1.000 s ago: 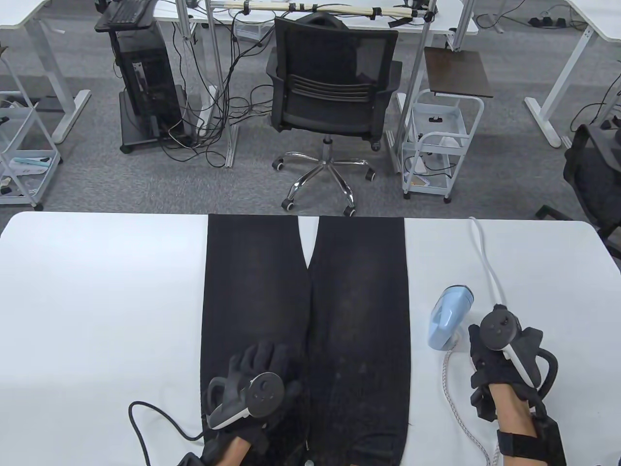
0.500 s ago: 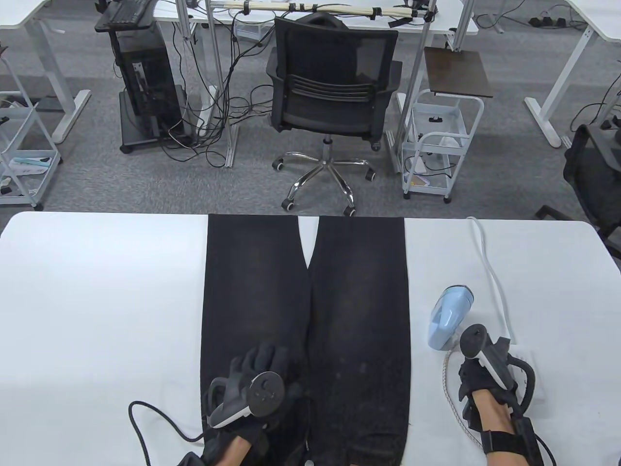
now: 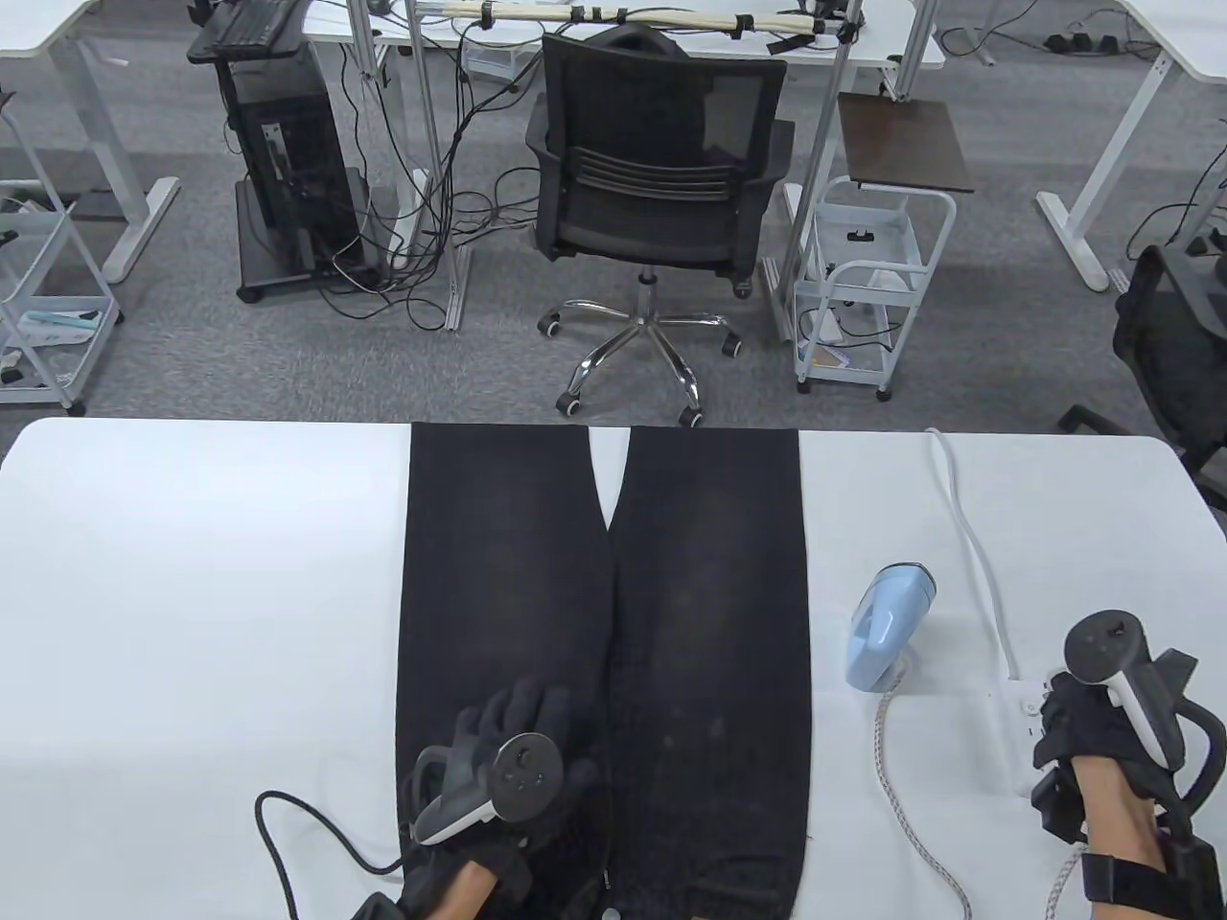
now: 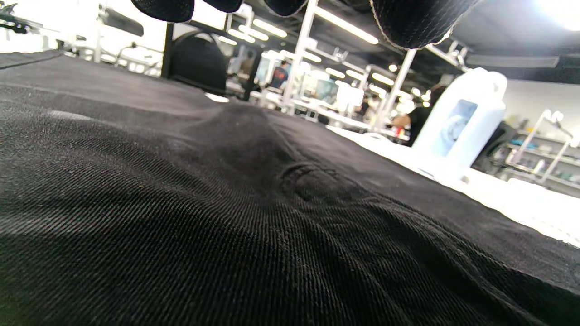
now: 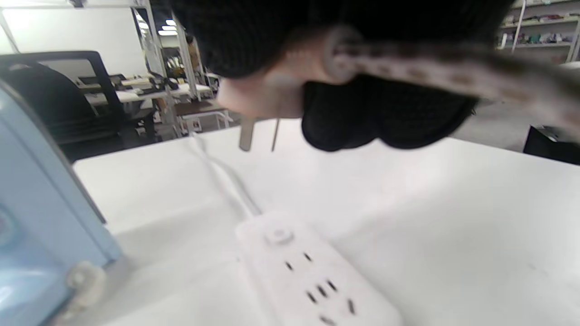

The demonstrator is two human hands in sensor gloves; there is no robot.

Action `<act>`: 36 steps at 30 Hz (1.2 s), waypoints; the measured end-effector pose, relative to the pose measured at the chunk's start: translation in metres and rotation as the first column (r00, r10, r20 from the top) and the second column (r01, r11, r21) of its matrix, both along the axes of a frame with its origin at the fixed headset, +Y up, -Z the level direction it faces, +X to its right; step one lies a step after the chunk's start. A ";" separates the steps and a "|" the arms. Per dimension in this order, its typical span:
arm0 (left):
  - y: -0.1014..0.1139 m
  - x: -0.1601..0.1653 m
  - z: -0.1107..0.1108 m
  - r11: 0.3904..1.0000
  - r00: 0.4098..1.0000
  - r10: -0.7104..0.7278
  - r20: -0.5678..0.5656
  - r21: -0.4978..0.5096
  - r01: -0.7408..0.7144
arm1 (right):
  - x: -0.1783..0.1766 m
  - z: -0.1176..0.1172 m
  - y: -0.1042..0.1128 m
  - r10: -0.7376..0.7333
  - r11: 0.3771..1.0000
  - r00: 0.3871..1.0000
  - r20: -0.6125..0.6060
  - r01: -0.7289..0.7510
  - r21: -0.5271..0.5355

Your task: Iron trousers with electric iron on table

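Note:
Black trousers (image 3: 604,594) lie flat on the white table (image 3: 192,594), legs pointing away from me. My left hand (image 3: 522,709) rests flat on them near the waist, fingers spread; the cloth fills the left wrist view (image 4: 226,203). A light blue iron (image 3: 887,623) stands on the table right of the trousers and also shows in the left wrist view (image 4: 457,122). My right hand (image 3: 1059,714) pinches the iron's plug (image 5: 258,108), prongs down, above a white power strip (image 5: 312,276). The iron's braided cord (image 3: 901,776) runs along the table towards the front edge.
The power strip's white cable (image 3: 968,537) runs to the table's far edge. An office chair (image 3: 652,182) and a white cart (image 3: 863,278) stand on the floor beyond the table. The iron's blue body (image 5: 41,217) is close to the left of the strip.
My right hand has moved from beside the iron to the right, uncovering the power strip, with the plug in its fingers. The left hand and the iron have stayed put.

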State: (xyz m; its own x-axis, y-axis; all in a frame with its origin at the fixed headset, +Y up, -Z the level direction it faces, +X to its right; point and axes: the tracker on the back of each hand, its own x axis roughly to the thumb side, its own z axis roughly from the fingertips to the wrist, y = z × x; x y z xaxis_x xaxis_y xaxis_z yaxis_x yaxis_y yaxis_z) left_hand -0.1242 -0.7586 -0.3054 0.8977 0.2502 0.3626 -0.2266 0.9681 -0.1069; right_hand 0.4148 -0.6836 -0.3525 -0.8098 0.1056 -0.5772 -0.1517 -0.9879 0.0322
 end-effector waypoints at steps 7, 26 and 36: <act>0.000 0.000 0.000 1.000 1.000 0.002 -0.002 -0.006 -0.002 | 0.010 0.007 -0.041 -0.018 0.994 0.999 0.036 0.022 -0.109; -0.001 0.000 -0.001 1.000 1.000 0.003 0.003 -0.016 -0.003 | 0.000 0.015 -0.062 0.041 0.988 0.999 0.003 -0.040 -0.151; -0.002 0.000 -0.001 0.999 1.000 0.001 -0.004 -0.032 -0.001 | -0.012 0.003 -0.058 0.127 0.973 0.989 -0.071 -0.138 -0.185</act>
